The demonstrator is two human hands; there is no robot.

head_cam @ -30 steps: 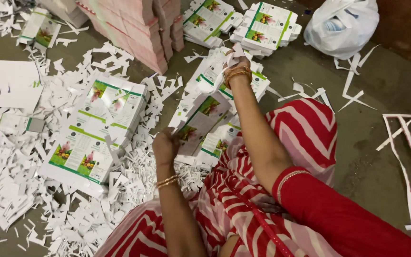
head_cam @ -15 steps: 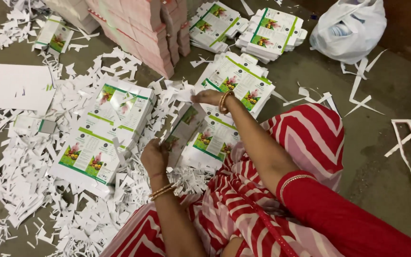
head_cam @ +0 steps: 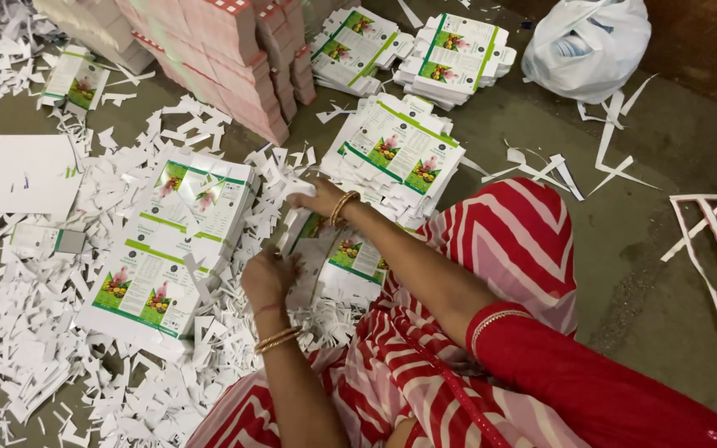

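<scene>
Both hands have come closer: right hand (head_cam: pixel 319 199) and left hand (head_cam: pixel 269 278) now clamp the printed carton sheets (head_cam: pixel 334 253) at frame centre. Finished stacks (head_cam: pixel 396 149) lie above; paper scraps (head_cam: pixel 35 348) cover the floor, work continues.

White paper scraps (head_cam: pixel 35 348) litter the floor (head_cam: pixel 649 274) all around my left hand (head_cam: pixel 267 278), and a stack of flat printed cartons (head_cam: pixel 168 249) lies just beside it. Ahead of my right hand (head_cam: pixel 317 199) another carton stack (head_cam: pixel 396 153) blocks the way, with pink box piles (head_cam: pixel 234 58) beyond. To my right, past my knee (head_cam: pixel 508 241), the floor is mostly bare.
</scene>
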